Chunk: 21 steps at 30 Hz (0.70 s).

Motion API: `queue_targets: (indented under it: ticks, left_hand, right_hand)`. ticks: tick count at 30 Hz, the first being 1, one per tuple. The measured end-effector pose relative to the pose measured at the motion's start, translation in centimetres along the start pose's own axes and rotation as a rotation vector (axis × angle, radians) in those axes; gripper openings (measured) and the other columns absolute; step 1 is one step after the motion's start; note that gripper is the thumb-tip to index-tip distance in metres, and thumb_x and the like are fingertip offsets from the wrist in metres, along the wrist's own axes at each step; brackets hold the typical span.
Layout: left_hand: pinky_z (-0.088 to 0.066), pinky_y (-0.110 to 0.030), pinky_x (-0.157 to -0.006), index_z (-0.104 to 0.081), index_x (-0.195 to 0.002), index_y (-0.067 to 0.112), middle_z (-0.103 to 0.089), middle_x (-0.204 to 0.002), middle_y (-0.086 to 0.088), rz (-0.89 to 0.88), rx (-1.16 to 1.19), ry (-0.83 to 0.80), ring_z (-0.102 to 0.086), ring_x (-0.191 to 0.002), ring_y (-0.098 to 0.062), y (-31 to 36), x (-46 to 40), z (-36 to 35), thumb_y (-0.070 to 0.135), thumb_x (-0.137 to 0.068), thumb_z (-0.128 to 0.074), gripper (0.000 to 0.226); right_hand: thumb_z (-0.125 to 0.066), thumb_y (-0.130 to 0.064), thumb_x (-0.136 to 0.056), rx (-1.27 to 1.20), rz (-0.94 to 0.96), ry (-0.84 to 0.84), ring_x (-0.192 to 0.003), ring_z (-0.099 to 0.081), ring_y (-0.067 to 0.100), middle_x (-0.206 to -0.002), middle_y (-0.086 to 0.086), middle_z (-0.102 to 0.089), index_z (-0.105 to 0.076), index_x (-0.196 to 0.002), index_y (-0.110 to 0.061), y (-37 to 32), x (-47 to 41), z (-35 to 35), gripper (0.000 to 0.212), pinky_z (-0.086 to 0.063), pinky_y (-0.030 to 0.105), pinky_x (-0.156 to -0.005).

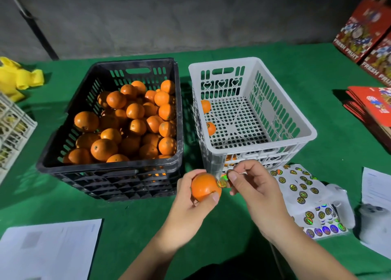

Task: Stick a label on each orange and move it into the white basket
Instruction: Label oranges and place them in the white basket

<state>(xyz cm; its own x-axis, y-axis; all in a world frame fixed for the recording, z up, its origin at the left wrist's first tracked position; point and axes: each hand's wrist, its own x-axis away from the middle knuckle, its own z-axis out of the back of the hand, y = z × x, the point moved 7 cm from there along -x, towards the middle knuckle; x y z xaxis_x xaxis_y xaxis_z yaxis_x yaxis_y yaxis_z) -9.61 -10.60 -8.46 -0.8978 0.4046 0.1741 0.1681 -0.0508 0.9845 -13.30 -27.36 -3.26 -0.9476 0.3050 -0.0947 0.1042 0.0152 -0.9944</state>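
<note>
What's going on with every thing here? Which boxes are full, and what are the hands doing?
Black crate: nearly full of oranges.
White basket: mostly bare, a few oranges along its left side.
Held orange: gripped by the left hand.
Label: shiny, pinched by the right hand, touching the held orange.
Sticker sheets: lying flat, many labels left.

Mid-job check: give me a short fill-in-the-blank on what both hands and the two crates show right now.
1. The left hand grips one ____.
2. The right hand pinches a shiny label against the fruit's ____ side.
3. The full crate is ____ in colour.
4. The sticker sheets lie to the ____ of the white basket.

Missing words: orange; right; black; right
</note>
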Motion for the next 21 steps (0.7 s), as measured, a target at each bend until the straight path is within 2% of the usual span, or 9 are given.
queue_targets:
  ticks: [2, 5, 7, 9, 11, 14, 17, 21]
  left_hand:
    - [-0.062, -0.039, -0.088, -0.056, -0.130, 0.040, -0.061, -0.118, 0.006, 0.008, 0.085, 0.017, -0.070, -0.104, -0.021, 0.3, -0.1, 0.1, 0.025, -0.083, -0.075, 0.053]
    - [-0.063, -0.036, -0.083, -0.056, -0.127, 0.046, -0.066, -0.104, 0.016, -0.011, 0.089, 0.046, -0.071, -0.100, -0.018, 1.0, -0.3, 0.3, 0.028, -0.085, -0.071, 0.049]
    - [-0.063, -0.038, -0.085, -0.057, -0.127, 0.046, -0.066, -0.108, 0.009, -0.013, 0.106, 0.044, -0.071, -0.103, -0.020, 1.2, -0.2, 0.3, 0.030, -0.084, -0.072, 0.048]
    - [-0.062, -0.041, -0.087, -0.058, -0.128, 0.043, -0.064, -0.115, -0.002, -0.015, 0.144, 0.038, -0.070, -0.107, -0.024, 1.4, 0.0, 0.3, 0.036, -0.080, -0.075, 0.051]
    - [-0.062, -0.040, -0.087, -0.058, -0.130, 0.040, -0.065, -0.115, -0.005, -0.023, 0.185, 0.025, -0.070, -0.109, -0.027, 1.6, 0.2, 0.3, 0.043, -0.078, -0.076, 0.054]
    - [-0.062, -0.038, -0.084, -0.054, -0.135, 0.035, -0.068, -0.111, 0.000, -0.045, 0.185, 0.013, -0.071, -0.108, -0.027, 1.9, 0.3, 0.2, 0.049, -0.079, -0.078, 0.063]
    - [-0.062, -0.038, -0.085, -0.048, -0.139, 0.032, -0.068, -0.108, 0.005, -0.047, 0.182, -0.002, -0.071, -0.104, -0.026, 1.9, 0.2, -0.1, 0.045, -0.076, -0.082, 0.072]
    - [-0.062, -0.039, -0.089, -0.049, -0.138, 0.038, -0.067, -0.106, 0.012, -0.041, 0.173, -0.002, -0.069, -0.096, -0.015, 2.0, 0.1, -0.3, 0.042, -0.075, -0.084, 0.072]
  right_hand:
    - [-0.072, -0.017, -0.092, -0.095, -0.033, 0.012, -0.073, -0.065, 0.022, -0.079, 0.006, -0.065, -0.068, -0.089, -0.019, -0.3, -0.2, -0.6, 0.005, -0.056, 0.027, -0.067]
    - [-0.072, -0.018, -0.088, -0.218, -0.107, 0.014, -0.075, -0.066, 0.025, -0.078, 0.006, -0.063, -0.069, -0.090, -0.018, -0.1, -0.5, -1.0, 0.004, -0.056, 0.030, -0.069]
    - [-0.074, -0.017, -0.085, -0.292, -0.147, 0.005, -0.075, -0.064, 0.024, -0.078, 0.006, -0.062, -0.069, -0.091, -0.018, 0.3, -0.6, -1.1, 0.007, -0.055, 0.032, -0.070]
    - [-0.076, -0.014, -0.084, -0.285, -0.154, -0.006, -0.074, -0.061, 0.025, -0.077, 0.006, -0.061, -0.068, -0.094, -0.016, 0.5, -0.6, -1.2, 0.013, -0.053, 0.035, -0.072]
    - [-0.081, -0.011, -0.085, -0.276, -0.155, -0.020, -0.073, -0.060, 0.025, -0.077, 0.007, -0.060, -0.066, -0.095, -0.015, 0.7, -0.6, -1.3, 0.019, -0.052, 0.036, -0.075]
    - [-0.078, -0.009, -0.082, -0.275, -0.159, -0.032, -0.074, -0.063, 0.021, -0.081, 0.011, -0.058, -0.063, -0.094, -0.018, 0.8, -0.6, -1.5, 0.021, -0.055, 0.031, -0.078]
    - [-0.078, -0.008, -0.080, -0.240, -0.140, -0.028, -0.073, -0.065, 0.015, -0.080, 0.009, -0.059, -0.061, -0.093, -0.021, 0.7, -0.6, -1.6, 0.025, -0.056, 0.027, -0.079]
    - [-0.081, -0.013, -0.077, -0.198, -0.130, -0.033, -0.073, -0.057, 0.013, -0.076, 0.001, -0.057, -0.063, -0.095, -0.030, 0.6, -0.7, -1.9, 0.032, -0.055, 0.025, -0.075]
